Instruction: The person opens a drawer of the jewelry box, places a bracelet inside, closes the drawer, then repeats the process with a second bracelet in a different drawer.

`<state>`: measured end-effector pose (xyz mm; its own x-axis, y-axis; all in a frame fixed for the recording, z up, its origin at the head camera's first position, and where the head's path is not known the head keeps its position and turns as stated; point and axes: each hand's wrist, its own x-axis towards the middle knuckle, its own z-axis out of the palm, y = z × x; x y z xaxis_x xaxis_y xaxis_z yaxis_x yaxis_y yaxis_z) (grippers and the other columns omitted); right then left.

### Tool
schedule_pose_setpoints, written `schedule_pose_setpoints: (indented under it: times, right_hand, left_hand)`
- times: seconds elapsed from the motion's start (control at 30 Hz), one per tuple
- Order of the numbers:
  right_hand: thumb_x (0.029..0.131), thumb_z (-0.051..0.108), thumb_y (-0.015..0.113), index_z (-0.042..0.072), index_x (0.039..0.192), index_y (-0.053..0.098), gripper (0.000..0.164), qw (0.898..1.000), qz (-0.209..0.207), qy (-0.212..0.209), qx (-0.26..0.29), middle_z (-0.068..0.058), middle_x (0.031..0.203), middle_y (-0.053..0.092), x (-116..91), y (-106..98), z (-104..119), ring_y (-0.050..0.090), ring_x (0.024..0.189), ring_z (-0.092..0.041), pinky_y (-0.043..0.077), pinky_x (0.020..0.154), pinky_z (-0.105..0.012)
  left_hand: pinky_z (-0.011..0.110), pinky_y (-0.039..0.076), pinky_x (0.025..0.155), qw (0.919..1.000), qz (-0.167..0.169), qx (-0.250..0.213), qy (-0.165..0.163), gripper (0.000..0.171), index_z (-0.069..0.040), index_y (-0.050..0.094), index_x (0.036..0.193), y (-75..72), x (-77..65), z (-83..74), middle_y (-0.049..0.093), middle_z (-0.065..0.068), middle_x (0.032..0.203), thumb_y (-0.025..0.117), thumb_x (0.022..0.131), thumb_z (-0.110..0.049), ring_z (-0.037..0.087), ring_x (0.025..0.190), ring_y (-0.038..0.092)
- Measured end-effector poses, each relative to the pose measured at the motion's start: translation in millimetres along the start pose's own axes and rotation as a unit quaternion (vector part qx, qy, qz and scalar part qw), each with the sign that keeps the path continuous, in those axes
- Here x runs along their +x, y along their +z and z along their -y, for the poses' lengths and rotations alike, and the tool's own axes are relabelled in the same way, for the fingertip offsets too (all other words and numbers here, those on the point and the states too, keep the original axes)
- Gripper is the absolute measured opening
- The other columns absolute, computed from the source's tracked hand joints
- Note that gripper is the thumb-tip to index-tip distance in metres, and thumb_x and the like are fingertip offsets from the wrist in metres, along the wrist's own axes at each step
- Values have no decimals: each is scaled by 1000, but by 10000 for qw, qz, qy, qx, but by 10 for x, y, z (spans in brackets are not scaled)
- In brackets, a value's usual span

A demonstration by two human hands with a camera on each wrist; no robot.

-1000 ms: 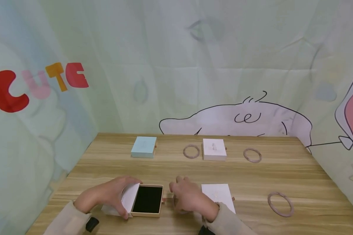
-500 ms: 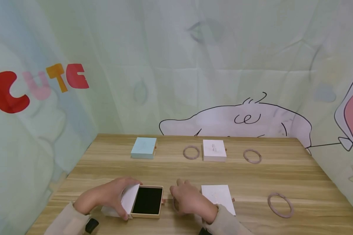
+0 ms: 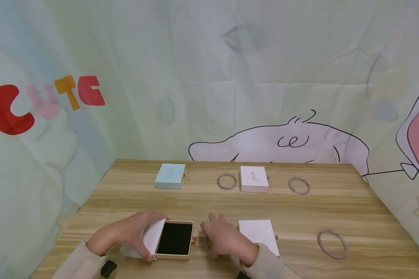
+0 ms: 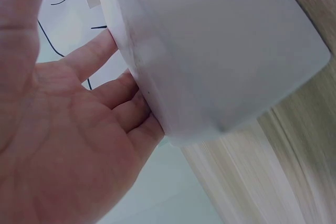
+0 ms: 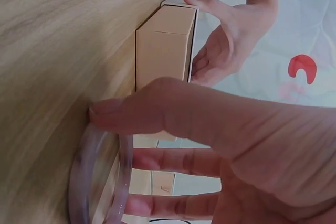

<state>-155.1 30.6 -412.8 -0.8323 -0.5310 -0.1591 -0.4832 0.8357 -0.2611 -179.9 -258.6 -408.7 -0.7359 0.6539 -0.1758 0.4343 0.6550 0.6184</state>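
My left hand (image 3: 129, 234) grips the white sleeve (image 3: 154, 235) of a small box, thumb on the near side and fingers at the far edge. The sleeve is tilted, and from its right end protrudes a drawer (image 3: 175, 239) with a tan rim and a bare black lining. Close by on the right, my right hand (image 3: 220, 235) pinches a pale mauve bangle (image 5: 80, 182), thumb on one side and fingers on the other. That bangle stands close over the wood in the right wrist view; the hand mostly hides it in the head view.
A closed white box (image 3: 263, 232) lies beside my right forearm, with another bangle (image 3: 329, 231) farther right. Along the back are a light blue box (image 3: 171, 174), a bangle (image 3: 227, 188), a white box (image 3: 254, 178) and one more bangle (image 3: 302, 193). Printed cloth (image 3: 209, 97) hangs behind the table.
My right hand has shifted very slightly around the bangle, its fingers lying a little differently. The left hand, the sleeve and the drawer hold their places.
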Motion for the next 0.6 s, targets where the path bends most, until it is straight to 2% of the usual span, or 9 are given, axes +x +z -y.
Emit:
schedule_pose_setpoints:
  times: [0.27, 0.4, 0.6]
  right_hand:
    - [49, 10, 93, 16, 86, 60, 50, 9997, 50, -86, 217, 1, 88, 47, 2, -3, -15, 43, 79, -20, 43, 51, -30]
    - [49, 11, 93, 16, 86, 60, 50, 9986, 52, -249, 455, 3, 86, 46, -18, -25, -33, 41, 78, -18, 42, 53, -28]
    - [50, 14, 93, 14, 91, 62, 51, 9980, -22, -348, 525, 3, 87, 47, -27, -89, -43, 41, 80, -18, 41, 58, -26]
  left_hand:
    - [29, 45, 74, 10000, -1, -39, 58, 94, -3, 55, 135, 6, 0, 6, 54, 0, 117, 97, 56, -31, 16, 93, 48]
    - [30, 45, 73, 10000, -6, -69, 35, 95, -3, 55, 136, 6, -9, -5, 54, 1, 116, 97, 56, -31, 17, 93, 48]
    - [30, 45, 73, 10000, -54, 52, 28, 95, -3, 55, 135, 8, -14, -12, 54, 1, 115, 97, 55, -32, 17, 92, 49]
